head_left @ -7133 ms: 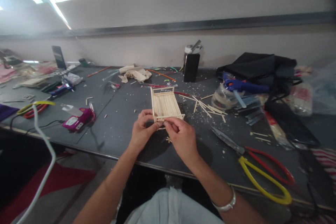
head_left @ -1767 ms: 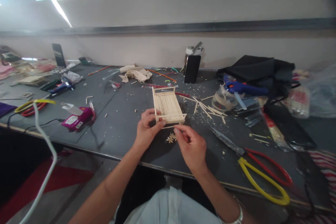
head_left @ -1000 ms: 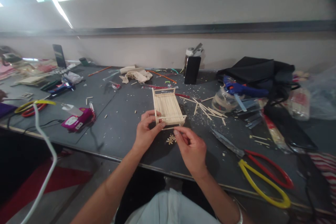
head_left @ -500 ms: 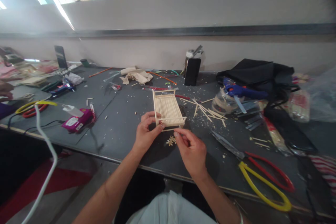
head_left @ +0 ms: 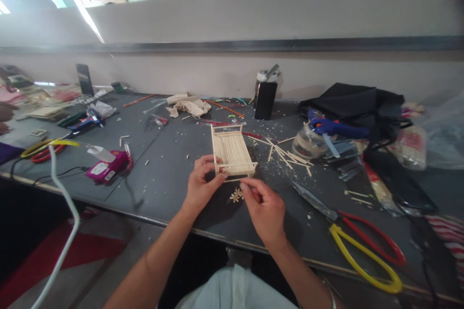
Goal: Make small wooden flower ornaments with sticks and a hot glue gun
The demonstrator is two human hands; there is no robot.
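A miniature bed (head_left: pixel 234 147) built from thin pale wooden sticks stands on the dark table in front of me. My left hand (head_left: pixel 203 178) is closed around its near left corner, with the thumb along the front. My right hand (head_left: pixel 264 207) is pinched on the right end of a thin wooden stick (head_left: pixel 232 181), which lies level just below the bed's near edge. Whether the stick touches the bed, I cannot tell. Below it, beside my right fingers, is a small cluster of short stick pieces (head_left: pixel 237 195).
Large scissors (head_left: pixel 339 217) with red and yellow handles lie at right. Loose sticks (head_left: pixel 290 154), a blue glue gun (head_left: pixel 337 128) on a jar and a black phone (head_left: pixel 266 100) are beyond. A magenta device (head_left: pixel 108 166) sits left. Another person's hand (head_left: pixel 5 116) shows at far left.
My hands, the bed and the stick keep nearly the same positions. The view has shifted very slightly, and the other person's hand at far left has moved a little.
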